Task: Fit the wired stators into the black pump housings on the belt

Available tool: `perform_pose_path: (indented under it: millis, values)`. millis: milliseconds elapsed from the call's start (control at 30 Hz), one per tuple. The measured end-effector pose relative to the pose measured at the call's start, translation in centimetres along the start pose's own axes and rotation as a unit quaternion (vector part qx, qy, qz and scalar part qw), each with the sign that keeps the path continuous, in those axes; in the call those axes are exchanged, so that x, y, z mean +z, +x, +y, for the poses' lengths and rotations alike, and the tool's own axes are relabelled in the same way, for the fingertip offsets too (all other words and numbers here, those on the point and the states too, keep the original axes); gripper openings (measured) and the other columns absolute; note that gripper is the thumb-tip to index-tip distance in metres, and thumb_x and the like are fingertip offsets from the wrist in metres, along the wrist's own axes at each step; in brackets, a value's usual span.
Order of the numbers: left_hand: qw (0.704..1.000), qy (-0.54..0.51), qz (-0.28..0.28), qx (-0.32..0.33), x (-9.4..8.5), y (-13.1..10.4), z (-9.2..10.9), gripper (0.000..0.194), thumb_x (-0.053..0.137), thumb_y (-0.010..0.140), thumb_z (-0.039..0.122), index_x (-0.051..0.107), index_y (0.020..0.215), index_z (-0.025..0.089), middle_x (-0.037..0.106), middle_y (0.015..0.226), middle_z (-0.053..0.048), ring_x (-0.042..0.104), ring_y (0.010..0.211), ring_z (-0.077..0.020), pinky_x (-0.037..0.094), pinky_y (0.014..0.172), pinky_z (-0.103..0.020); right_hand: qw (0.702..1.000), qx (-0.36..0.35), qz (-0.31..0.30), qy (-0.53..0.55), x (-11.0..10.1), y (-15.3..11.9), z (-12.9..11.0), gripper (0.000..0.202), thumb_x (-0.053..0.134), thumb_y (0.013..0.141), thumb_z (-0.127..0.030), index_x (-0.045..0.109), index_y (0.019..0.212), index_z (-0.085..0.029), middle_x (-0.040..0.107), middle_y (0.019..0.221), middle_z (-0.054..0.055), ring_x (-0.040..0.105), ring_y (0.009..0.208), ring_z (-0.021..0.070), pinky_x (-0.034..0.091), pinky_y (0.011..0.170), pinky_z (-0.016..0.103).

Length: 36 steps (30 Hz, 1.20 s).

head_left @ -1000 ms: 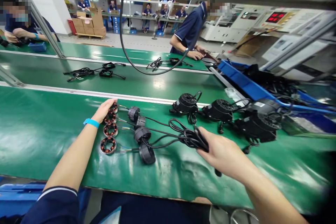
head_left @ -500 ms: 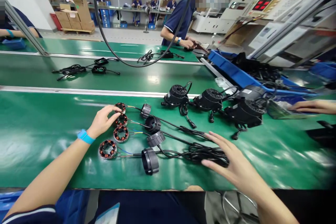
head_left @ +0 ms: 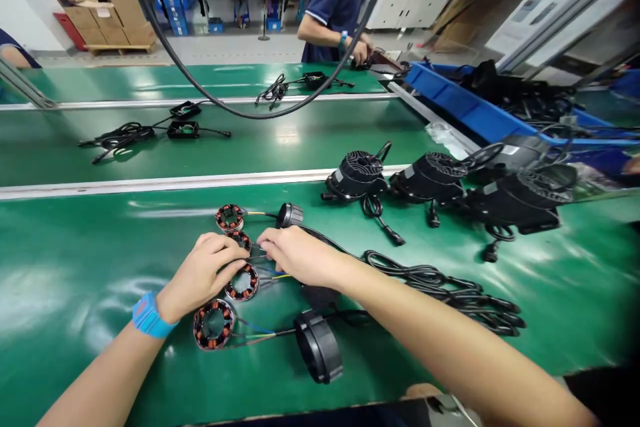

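Observation:
Several motor stators with copper windings lie in a column on the green bench. My left hand [head_left: 205, 273] is closed on the second stator [head_left: 241, 239] from the back, its fingers partly covering it. My right hand [head_left: 295, 255] reaches across, thumb and fingers pinched on the thin wires just right of that stator. The back stator [head_left: 229, 217], the third stator [head_left: 243, 282] and the front stator [head_left: 213, 324] lie around my left hand. Colored wires run from them to black plastic rings, such as the back ring [head_left: 290, 215] and the front ring [head_left: 320, 347]. My right hand and forearm hide other rings.
Bundled black cables [head_left: 440, 287] lie beyond my right forearm. Black motor housings [head_left: 359, 177] line the back right, near a blue bin [head_left: 450, 97]. A black cable loop [head_left: 200, 90] hangs in front. Across the bench a person [head_left: 335, 20] handles something dark.
My right hand has moved left from above the cables to the wires. My left hand has shifted from the back stators to the second one. The view has tilted down.

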<state>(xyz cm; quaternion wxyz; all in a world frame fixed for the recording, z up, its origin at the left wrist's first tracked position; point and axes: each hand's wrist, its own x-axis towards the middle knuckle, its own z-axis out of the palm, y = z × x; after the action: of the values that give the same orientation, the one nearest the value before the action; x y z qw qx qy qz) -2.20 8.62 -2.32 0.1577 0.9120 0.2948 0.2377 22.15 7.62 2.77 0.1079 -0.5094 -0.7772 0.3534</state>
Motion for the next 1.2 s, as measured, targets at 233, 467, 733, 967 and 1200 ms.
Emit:
perform_pose_path:
  millis: [233,467,733,967,1200]
  values:
    - [1.000,-0.003,0.015,-0.010,0.4,0.0,0.5,0.020,0.051,0.105,0.026,0.068,0.114,0.026,0.070,0.103,-0.004,0.062,0.093,-0.0181,0.044,0.088,-0.036,0.992,0.083,-0.023,0.093,-0.8,0.2,0.4,0.015,0.058,0.095,-0.016,0.070,0.087,-0.016,0.070,0.071,-0.001,0.058,0.057,0.0106,0.041,0.062,0.023]
    - [0.999,-0.024,0.013,-0.026,0.7,-0.5,0.4,0.024,0.052,0.104,0.027,0.069,0.121,0.028,0.070,0.106,-0.005,0.062,0.097,-0.0191,0.046,0.092,-0.039,0.995,0.061,0.024,0.071,0.4,0.1,0.4,0.015,0.057,0.095,-0.014,0.068,0.085,-0.017,0.069,0.071,-0.002,0.056,0.059,0.0105,0.039,0.063,0.023]
    - [0.999,-0.025,0.022,-0.012,0.7,-0.5,0.4,0.022,0.053,0.104,0.026,0.068,0.120,0.026,0.071,0.109,-0.004,0.061,0.099,-0.0191,0.047,0.094,-0.038,0.998,0.037,0.052,0.012,0.6,-0.5,0.4,0.019,0.053,0.101,-0.024,0.072,0.099,-0.019,0.076,0.084,0.001,0.066,0.068,0.0135,0.047,0.068,0.025]
    - [0.994,-0.034,0.097,-0.024,0.2,-0.9,0.2,0.020,0.061,0.100,0.025,0.065,0.120,0.026,0.072,0.110,-0.005,0.065,0.106,-0.0200,0.052,0.096,-0.038,0.962,-0.046,0.251,-0.093,-3.9,-2.0,-1.1,0.022,0.053,0.102,-0.029,0.072,0.110,-0.021,0.077,0.108,0.005,0.072,0.101,0.0212,0.055,0.095,0.034]
    - [0.986,0.036,0.151,-0.063,-0.2,0.7,-1.5,0.028,0.051,0.105,0.032,0.058,0.129,0.023,0.070,0.122,-0.006,0.064,0.118,-0.0228,0.051,0.111,-0.044,0.993,-0.019,0.058,-0.100,-4.0,5.5,-0.6,0.030,0.044,0.104,-0.017,0.072,0.115,-0.014,0.077,0.111,0.008,0.071,0.102,0.0207,0.051,0.095,0.032]
